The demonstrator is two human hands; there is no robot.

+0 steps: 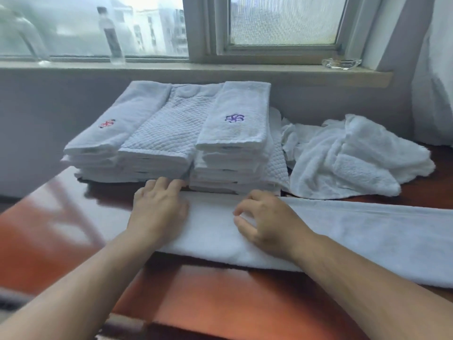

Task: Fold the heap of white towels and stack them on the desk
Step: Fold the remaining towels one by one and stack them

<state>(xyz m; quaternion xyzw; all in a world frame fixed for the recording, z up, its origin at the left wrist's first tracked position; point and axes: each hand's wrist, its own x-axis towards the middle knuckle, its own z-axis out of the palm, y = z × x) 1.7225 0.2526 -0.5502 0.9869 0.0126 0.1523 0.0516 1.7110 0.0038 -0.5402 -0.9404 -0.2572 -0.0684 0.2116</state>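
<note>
The desk (73,229), red-brown and glossy, bears all items. The stack of folded towels (171,133) stands at its far edge, in side-by-side piles. A long towel (367,236), white and folded into a strip, lies flat just in front of the stack and runs off to the stack's right. The heap (343,158) of crumpled white towels sits just right of the stack, touching it. The left hand (159,207) is flat, fingers straight, pressing the long towel's left end, fingertips at the stack's base. The right hand (264,224), before the stack's right half, has curled fingers pinching the same towel.
</note>
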